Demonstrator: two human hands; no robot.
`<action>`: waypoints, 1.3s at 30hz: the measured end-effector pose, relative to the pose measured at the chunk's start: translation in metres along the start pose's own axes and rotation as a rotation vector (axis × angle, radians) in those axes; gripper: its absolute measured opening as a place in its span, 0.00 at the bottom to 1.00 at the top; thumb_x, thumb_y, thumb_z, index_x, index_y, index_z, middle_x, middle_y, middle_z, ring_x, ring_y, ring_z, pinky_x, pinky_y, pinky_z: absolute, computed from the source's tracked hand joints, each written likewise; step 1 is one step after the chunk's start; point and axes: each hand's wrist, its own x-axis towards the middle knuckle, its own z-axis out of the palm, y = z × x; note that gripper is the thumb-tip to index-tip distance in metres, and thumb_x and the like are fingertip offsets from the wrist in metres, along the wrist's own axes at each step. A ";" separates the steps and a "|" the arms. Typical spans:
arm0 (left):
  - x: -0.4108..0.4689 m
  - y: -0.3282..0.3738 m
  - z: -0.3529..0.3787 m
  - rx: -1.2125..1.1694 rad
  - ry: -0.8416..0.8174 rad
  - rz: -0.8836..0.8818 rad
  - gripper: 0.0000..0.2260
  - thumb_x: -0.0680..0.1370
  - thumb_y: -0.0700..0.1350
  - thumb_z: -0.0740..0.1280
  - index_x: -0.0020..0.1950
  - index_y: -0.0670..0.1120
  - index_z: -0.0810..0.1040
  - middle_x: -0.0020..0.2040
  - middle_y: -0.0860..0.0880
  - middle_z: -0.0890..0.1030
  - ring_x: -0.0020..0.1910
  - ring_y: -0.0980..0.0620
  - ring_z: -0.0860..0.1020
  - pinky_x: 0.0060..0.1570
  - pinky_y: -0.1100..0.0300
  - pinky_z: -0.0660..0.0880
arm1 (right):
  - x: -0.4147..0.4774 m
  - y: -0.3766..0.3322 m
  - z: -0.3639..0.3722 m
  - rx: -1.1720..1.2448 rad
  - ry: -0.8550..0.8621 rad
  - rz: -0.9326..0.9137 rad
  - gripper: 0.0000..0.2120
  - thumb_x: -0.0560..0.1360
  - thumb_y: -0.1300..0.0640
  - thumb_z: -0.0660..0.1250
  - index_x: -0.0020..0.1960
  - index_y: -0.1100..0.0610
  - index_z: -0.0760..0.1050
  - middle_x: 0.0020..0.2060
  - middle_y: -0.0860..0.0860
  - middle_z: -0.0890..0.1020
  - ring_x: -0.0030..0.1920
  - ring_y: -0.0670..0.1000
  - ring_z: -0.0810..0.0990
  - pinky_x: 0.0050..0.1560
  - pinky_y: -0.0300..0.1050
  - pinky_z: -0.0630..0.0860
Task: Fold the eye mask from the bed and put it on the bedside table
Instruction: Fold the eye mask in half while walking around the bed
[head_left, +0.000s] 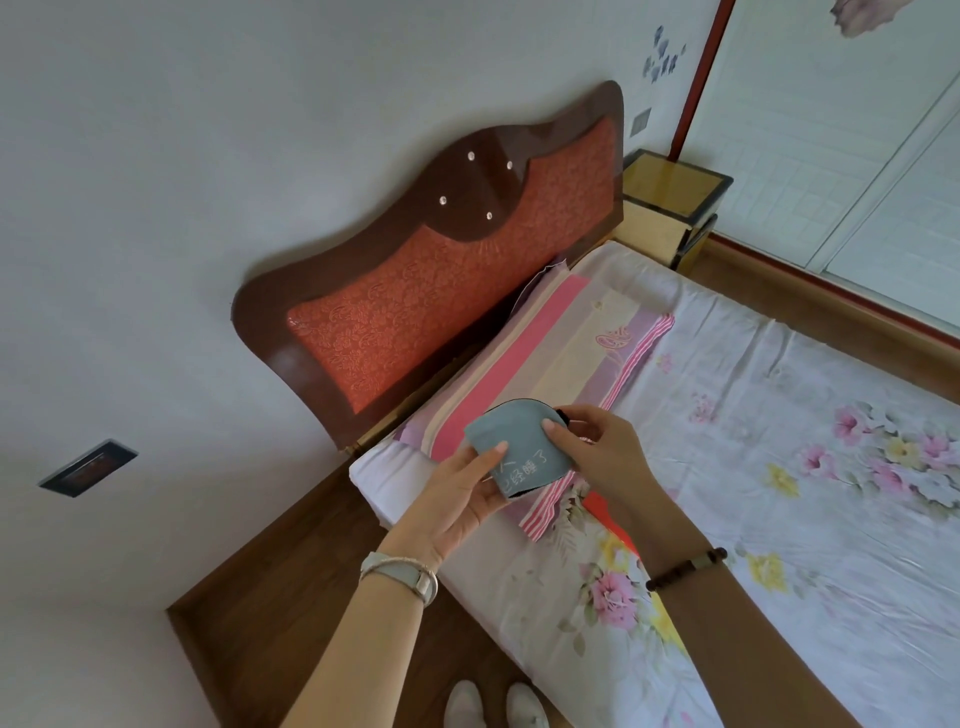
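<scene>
Partly hidden in the head view, the eye mask (519, 449) shows only its grey-blue folded face with pale lettering, some covered by fingers, and a dark edge. It is held just below the frame's centre, above the striped pillow (561, 343) on the bed (779, 467). The left hand (457, 499) supports it from below, thumb pressed on top; the right hand (597, 452) pinches its right edge. The yellow bedside worktop (670, 182) stands upper right, beyond the headboard (441, 260).

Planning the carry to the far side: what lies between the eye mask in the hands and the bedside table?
In the head view, the striped folded bedding along the headboard lies between the eye mask and the bedside table.
</scene>
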 end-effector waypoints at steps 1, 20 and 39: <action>0.000 0.000 0.000 0.023 0.008 0.026 0.18 0.73 0.40 0.71 0.62 0.44 0.76 0.54 0.40 0.86 0.52 0.41 0.85 0.43 0.52 0.83 | -0.001 0.003 0.000 0.061 -0.013 0.046 0.12 0.74 0.58 0.73 0.56 0.59 0.80 0.43 0.50 0.83 0.45 0.50 0.83 0.47 0.44 0.82; 0.008 -0.001 0.030 0.319 -0.048 0.089 0.19 0.77 0.38 0.69 0.68 0.44 0.75 0.63 0.41 0.82 0.58 0.41 0.83 0.48 0.51 0.82 | -0.010 0.025 -0.042 0.414 -0.230 0.252 0.17 0.76 0.56 0.71 0.63 0.61 0.78 0.56 0.58 0.85 0.56 0.56 0.85 0.55 0.53 0.82; 0.036 0.015 0.048 -0.003 -0.392 -0.442 0.28 0.82 0.55 0.58 0.70 0.32 0.71 0.68 0.28 0.74 0.62 0.31 0.78 0.58 0.42 0.79 | -0.056 0.014 -0.061 -0.062 0.073 -0.413 0.09 0.73 0.74 0.69 0.49 0.66 0.83 0.56 0.59 0.84 0.69 0.54 0.76 0.68 0.51 0.73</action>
